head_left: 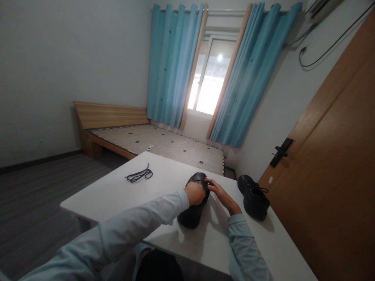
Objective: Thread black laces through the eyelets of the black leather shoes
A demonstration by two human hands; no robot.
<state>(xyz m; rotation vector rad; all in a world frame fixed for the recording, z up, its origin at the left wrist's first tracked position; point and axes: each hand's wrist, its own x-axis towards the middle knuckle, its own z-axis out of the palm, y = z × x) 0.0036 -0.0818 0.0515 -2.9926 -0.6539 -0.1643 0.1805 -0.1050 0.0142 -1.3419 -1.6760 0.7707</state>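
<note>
A pale blue left sleeve (131,220) reaches in across the near edge of the white surface (170,169), and a matching right sleeve (247,244) comes up over its right part. Between them a black shoe (190,216) rests on the surface, pointing lengthwise away from the person. The left hand (195,193) lies over the shoe's middle, fingers curled; its grip is hidden, so what it has hold of cannot be told. The right hand (218,193) touches the shoe's right side near the far end, fingers bent; whether its grip pinches anything cannot be told.

To the right, well apart, stands a second black shoe (254,201) with a lace on it. Towards the far left lies a loose dark lace (140,174), looped on itself. Beyond the surface are a bed (172,142) with a wooden headboard (114,115), then blue curtains (172,66) flanking a bright window (215,78).
</note>
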